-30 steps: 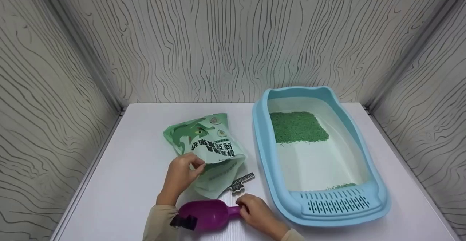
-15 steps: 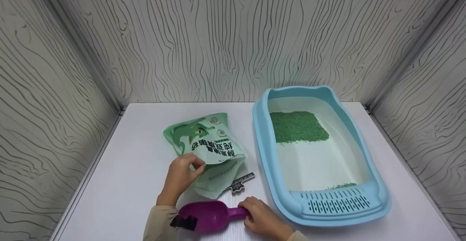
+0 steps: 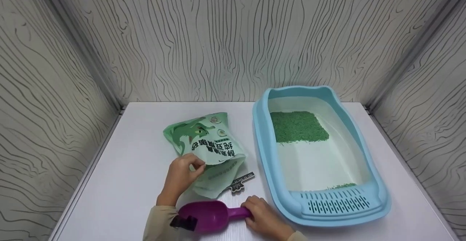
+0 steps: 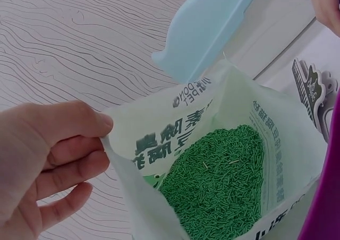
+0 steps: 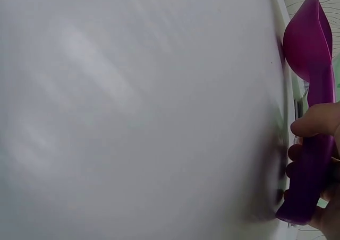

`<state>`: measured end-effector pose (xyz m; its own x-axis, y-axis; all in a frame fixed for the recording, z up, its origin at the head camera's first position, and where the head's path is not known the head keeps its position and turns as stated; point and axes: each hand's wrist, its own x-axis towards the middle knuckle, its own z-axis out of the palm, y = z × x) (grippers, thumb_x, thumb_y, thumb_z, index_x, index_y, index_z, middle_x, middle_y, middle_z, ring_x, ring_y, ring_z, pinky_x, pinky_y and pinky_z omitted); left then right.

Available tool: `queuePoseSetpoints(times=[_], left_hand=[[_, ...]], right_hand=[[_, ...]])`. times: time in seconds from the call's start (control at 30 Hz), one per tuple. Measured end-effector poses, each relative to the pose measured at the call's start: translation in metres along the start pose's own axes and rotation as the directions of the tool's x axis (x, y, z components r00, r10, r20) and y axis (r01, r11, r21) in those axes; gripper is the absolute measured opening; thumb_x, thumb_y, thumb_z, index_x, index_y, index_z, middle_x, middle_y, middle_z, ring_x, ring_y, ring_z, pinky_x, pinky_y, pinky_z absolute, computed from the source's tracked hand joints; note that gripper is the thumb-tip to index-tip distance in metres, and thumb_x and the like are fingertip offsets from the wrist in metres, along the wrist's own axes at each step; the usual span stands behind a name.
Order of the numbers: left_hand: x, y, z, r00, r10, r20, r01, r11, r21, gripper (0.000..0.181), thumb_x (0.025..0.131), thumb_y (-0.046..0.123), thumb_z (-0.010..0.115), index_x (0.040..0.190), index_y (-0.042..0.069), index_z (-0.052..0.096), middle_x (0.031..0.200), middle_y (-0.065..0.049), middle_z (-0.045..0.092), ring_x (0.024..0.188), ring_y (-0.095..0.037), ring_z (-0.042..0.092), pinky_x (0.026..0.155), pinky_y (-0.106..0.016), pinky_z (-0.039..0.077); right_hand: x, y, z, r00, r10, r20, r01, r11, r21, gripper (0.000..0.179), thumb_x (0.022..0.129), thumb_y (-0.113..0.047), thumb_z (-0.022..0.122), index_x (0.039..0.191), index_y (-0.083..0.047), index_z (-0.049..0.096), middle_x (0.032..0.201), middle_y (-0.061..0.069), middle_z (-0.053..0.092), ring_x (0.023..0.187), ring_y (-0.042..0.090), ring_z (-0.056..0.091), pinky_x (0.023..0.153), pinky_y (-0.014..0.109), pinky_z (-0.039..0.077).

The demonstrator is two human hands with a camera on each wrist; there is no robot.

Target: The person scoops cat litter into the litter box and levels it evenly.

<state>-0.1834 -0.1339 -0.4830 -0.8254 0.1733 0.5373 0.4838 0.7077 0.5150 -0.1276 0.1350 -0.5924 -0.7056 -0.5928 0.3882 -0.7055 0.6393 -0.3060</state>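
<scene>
The left hand (image 3: 179,173) extends forward from the left wrist (image 3: 167,198), with a beige left sleeve (image 3: 160,221) covering the forearm. Thumb (image 3: 197,172) and forefinger (image 3: 196,159) meet in a pinch; the remaining fingers (image 4: 79,168) are bent and slightly separated. The right hand (image 3: 265,217) is positioned nearer the body, angled inward from a beige right sleeve (image 3: 296,236). Its fingers are curled in a grip, with the right thumb (image 5: 319,119) laid across opposite them.

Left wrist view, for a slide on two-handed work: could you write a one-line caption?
The left hand pinches the edge of an open bag, showing green pellets inside.
</scene>
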Motion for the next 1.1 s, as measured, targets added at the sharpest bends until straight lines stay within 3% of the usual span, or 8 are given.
queuePoseSetpoints(times=[0.27, 0.57, 0.63, 0.7, 0.8, 0.9, 1.0, 1.1], left_hand=[[-0.001, -0.001, 0.001, 1.0, 0.015, -0.006, -0.015, 1.0, -0.016, 0.013, 0.072, -0.001, 0.078, 0.073, 0.01, 0.071, 0.069, 0.002, 0.067, 0.063, -0.011, 0.063, 0.062, -0.029, 0.055], [-0.001, -0.002, 0.0, 1.0, 0.023, -0.013, -0.023, 1.0, -0.013, 0.013, 0.072, -0.001, 0.078, 0.073, 0.01, 0.071, 0.068, 0.001, 0.067, 0.064, -0.011, 0.063, 0.062, -0.03, 0.056], [-0.001, -0.002, 0.0, 1.0, 0.014, -0.009, -0.014, 1.0, -0.004, 0.013, 0.073, 0.0, 0.078, 0.073, 0.01, 0.071, 0.069, 0.002, 0.067, 0.064, -0.011, 0.063, 0.062, -0.029, 0.056], [-0.001, -0.002, 0.001, 1.0, 0.005, -0.004, -0.005, 1.0, 0.007, 0.013, 0.073, 0.0, 0.078, 0.073, 0.011, 0.071, 0.069, 0.002, 0.068, 0.064, -0.01, 0.063, 0.062, -0.029, 0.055], [-0.001, -0.002, 0.001, 1.0, -0.001, -0.001, 0.001, 1.0, 0.012, 0.013, 0.073, 0.0, 0.078, 0.073, 0.011, 0.071, 0.069, 0.003, 0.067, 0.064, -0.01, 0.063, 0.063, -0.028, 0.056], [-0.001, -0.002, 0.001, 1.0, -0.001, -0.001, 0.001, 1.0, 0.004, 0.013, 0.073, -0.001, 0.078, 0.073, 0.01, 0.071, 0.069, 0.002, 0.067, 0.064, -0.01, 0.063, 0.062, -0.027, 0.055], [0.0, -0.002, 0.001, 1.0, 0.004, -0.002, -0.004, 1.0, -0.009, 0.013, 0.073, -0.001, 0.078, 0.073, 0.01, 0.071, 0.068, 0.002, 0.067, 0.064, -0.01, 0.063, 0.061, -0.026, 0.055], [0.0, -0.003, 0.001, 1.0, 0.006, -0.005, -0.006, 1.0, -0.027, 0.014, 0.073, -0.002, 0.077, 0.073, 0.01, 0.071, 0.068, 0.002, 0.067, 0.064, -0.01, 0.062, 0.06, -0.026, 0.054]], right_hand=[[-0.001, 0.0, 0.0, 1.0, -0.007, 0.026, 0.006, 1.0, 0.022, 0.021, 0.075, -0.01, 0.071, 0.093, -0.013, 0.061, 0.089, -0.005, 0.057, 0.083, 0.008, 0.051, 0.075, 0.024, 0.047], [-0.005, -0.004, -0.005, 0.999, -0.02, -0.043, 0.021, 0.999, 0.032, 0.022, 0.075, -0.009, 0.072, 0.092, -0.012, 0.059, 0.086, -0.005, 0.056, 0.08, 0.008, 0.051, 0.071, 0.022, 0.046], [-0.007, -0.007, -0.009, 1.0, -0.02, -0.019, 0.021, 0.998, 0.059, 0.02, 0.077, -0.008, 0.071, 0.092, -0.011, 0.058, 0.083, -0.004, 0.057, 0.077, 0.006, 0.051, 0.069, 0.021, 0.047], [-0.007, -0.009, -0.017, 0.997, 0.017, 0.071, -0.026, 0.992, 0.123, 0.016, 0.081, -0.009, 0.069, 0.091, -0.011, 0.056, 0.081, -0.005, 0.057, 0.075, 0.003, 0.051, 0.066, 0.019, 0.047], [-0.007, -0.014, -0.03, 0.961, 0.118, 0.25, -0.174, 0.961, 0.216, 0.01, 0.087, -0.013, 0.066, 0.09, -0.013, 0.056, 0.079, -0.007, 0.058, 0.073, -0.001, 0.053, 0.064, 0.019, 0.048], [-0.007, -0.019, -0.042, 0.891, 0.221, 0.397, -0.34, 0.903, 0.261, 0.007, 0.09, -0.016, 0.064, 0.089, -0.015, 0.057, 0.077, -0.01, 0.057, 0.072, -0.004, 0.052, 0.062, 0.019, 0.048], [-0.007, -0.023, -0.05, 0.842, 0.274, 0.464, -0.43, 0.861, 0.272, 0.007, 0.091, -0.018, 0.064, 0.09, -0.015, 0.058, 0.075, -0.011, 0.054, 0.069, -0.004, 0.049, 0.06, 0.02, 0.045], [-0.007, -0.026, -0.056, 0.821, 0.296, 0.489, -0.462, 0.847, 0.263, 0.008, 0.091, -0.019, 0.064, 0.091, -0.014, 0.058, 0.073, -0.01, 0.052, 0.067, -0.002, 0.046, 0.059, 0.02, 0.042]])
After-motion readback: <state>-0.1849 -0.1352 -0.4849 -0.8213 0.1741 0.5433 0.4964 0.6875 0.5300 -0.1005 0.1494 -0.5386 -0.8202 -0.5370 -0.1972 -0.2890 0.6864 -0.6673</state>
